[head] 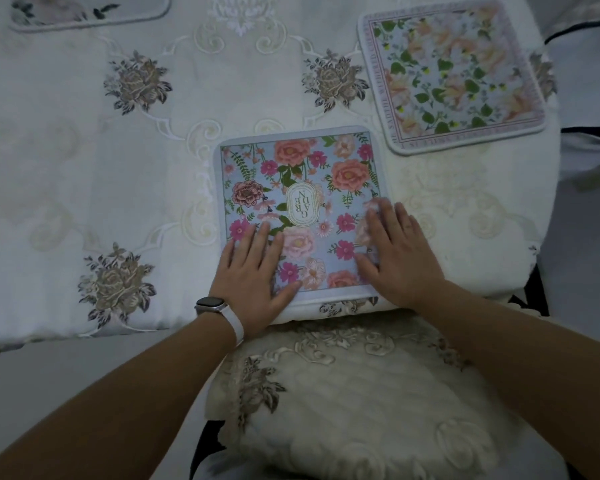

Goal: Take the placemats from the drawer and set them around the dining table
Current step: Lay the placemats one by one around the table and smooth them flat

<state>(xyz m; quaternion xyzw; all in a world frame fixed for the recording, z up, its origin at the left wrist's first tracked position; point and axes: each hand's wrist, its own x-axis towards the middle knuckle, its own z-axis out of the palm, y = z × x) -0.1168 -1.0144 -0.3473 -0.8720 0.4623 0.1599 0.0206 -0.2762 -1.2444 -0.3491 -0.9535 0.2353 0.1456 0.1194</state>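
As left hand [253, 277] and right hand [400, 252] press flat, floral placemat [302, 188] beneath

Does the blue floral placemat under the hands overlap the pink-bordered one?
No, the blue floral placemat and the pink-bordered placemat lie apart, with tablecloth showing between them.

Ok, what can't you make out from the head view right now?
Head view:
1. Top-left placemat: cut by the top edge; only a strip shows.
2. Blue floral placemat: near corners hidden under the left hand and right hand.
3. Right hand's fingertips: motion-blurred.
4. Pink-bordered placemat: border lettering too small to read.
5. Drawer: out of frame.
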